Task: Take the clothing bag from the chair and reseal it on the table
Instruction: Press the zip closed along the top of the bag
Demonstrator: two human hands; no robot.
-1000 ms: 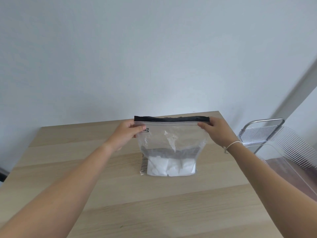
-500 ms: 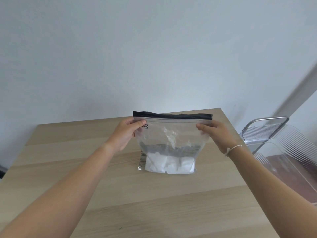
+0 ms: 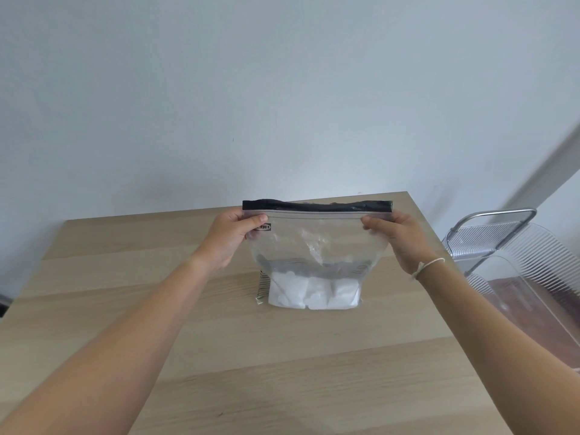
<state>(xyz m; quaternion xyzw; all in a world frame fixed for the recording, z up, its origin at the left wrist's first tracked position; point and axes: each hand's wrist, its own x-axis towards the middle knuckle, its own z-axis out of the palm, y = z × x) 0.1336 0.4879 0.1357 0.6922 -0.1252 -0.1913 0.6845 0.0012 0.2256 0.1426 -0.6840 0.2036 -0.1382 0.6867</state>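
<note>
Pale wooden table (image 3: 125,309) stretching beneath both outstretched forearms and running back to a plain grey-white wall (image 3: 282,89) beyond the hands. Off past the right hand (image 3: 398,237), beside the table's far corner, a clear ribbed chair (image 3: 502,237) with a metal frame, well apart from either hand. Between the two hands, a transparent clothing bag (image 3: 314,243) standing upright, base resting on the table below and slightly nearer than the hands, top edge stretched level from one hand to the other. Left hand (image 3: 230,237) pinching the bag's upper left corner, thumb laid across the near face just under the closure, fingers curled behind. Right hand gripping the upper right corner likewise, thumb in front and fingers wrapped behind the plastic. Along the top, spanning the gap between the hands, a black zip strip (image 3: 317,205), dipping slightly near the left hand; sealed or not, impossible to tell. Low in the bag, below hand level, folded white clothing (image 3: 310,293) with a darker striped layer above it. Around the right wrist, a thin white band (image 3: 428,265). Next to the left thumb, a small dark logo (image 3: 263,227) printed on the plastic.
</note>
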